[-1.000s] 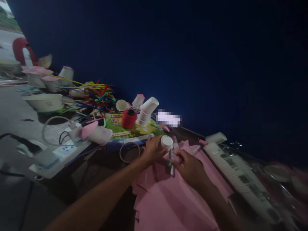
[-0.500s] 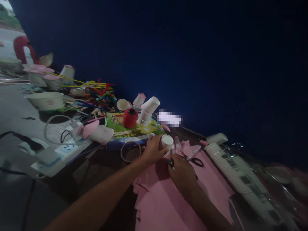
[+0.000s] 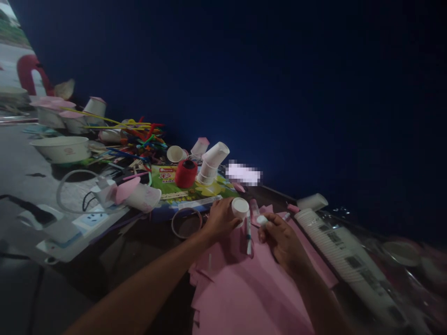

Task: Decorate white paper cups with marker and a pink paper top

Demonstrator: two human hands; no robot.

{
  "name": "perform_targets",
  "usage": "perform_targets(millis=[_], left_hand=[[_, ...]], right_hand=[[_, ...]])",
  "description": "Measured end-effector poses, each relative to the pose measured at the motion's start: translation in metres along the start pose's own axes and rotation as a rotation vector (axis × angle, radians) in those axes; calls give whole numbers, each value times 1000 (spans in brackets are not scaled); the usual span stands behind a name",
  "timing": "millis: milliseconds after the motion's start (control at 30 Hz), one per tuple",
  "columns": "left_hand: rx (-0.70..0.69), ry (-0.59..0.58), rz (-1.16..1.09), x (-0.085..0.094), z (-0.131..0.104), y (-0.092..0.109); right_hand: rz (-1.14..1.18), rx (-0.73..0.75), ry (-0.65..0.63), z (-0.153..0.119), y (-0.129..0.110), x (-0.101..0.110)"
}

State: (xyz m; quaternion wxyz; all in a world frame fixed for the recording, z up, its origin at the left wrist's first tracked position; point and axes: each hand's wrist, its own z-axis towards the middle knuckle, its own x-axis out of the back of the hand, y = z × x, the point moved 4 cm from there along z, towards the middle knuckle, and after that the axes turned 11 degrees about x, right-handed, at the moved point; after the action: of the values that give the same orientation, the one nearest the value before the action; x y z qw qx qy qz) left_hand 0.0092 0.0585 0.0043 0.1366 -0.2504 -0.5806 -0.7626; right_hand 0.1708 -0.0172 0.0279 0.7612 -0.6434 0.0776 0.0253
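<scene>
My left hand (image 3: pixel 221 218) is closed around a white paper cup (image 3: pixel 240 207), with the cup's round end facing me. Between the fingertips of my right hand (image 3: pixel 284 239) is a small white round-ended object (image 3: pixel 261 220); I cannot make out its kind. A slim white pen-like stick (image 3: pixel 248 235) with a dark band lies between the two hands. Both hands are over a stack of pink paper sheets (image 3: pixel 251 291). A clear pinkish tube (image 3: pixel 254 208) lies just behind my right fingertips.
Left stand a power strip (image 3: pixel 66 244), a paper bowl (image 3: pixel 63 149) and a tilted pink-topped cup (image 3: pixel 143 197). A tape roll (image 3: pixel 186 223) sits by my left wrist. Behind are red thread (image 3: pixel 186 174), stacked cups (image 3: pixel 211 164) and colourful pipe cleaners (image 3: pixel 148 137). Sleeved cups (image 3: pixel 344 256) lie right.
My right hand has moved right, away from the cup, and now shows a small white object in its fingers. The pen-like stick is uncovered. The black-handled scissors are now hidden.
</scene>
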Motion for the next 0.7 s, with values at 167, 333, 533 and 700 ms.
perform_targets(millis=[167, 333, 533, 700], left_hand=[[9, -20, 4, 0, 0, 2], [31, -29, 6, 1, 0, 2], [7, -12, -2, 0, -1, 0], [19, -17, -9, 0, -1, -1]], right_hand=[[20, -16, 26, 1, 4, -2], [-40, 7, 95, 8, -1, 2], [-238, 87, 116, 28, -12, -3], [-514, 160, 159, 45, -13, -7]])
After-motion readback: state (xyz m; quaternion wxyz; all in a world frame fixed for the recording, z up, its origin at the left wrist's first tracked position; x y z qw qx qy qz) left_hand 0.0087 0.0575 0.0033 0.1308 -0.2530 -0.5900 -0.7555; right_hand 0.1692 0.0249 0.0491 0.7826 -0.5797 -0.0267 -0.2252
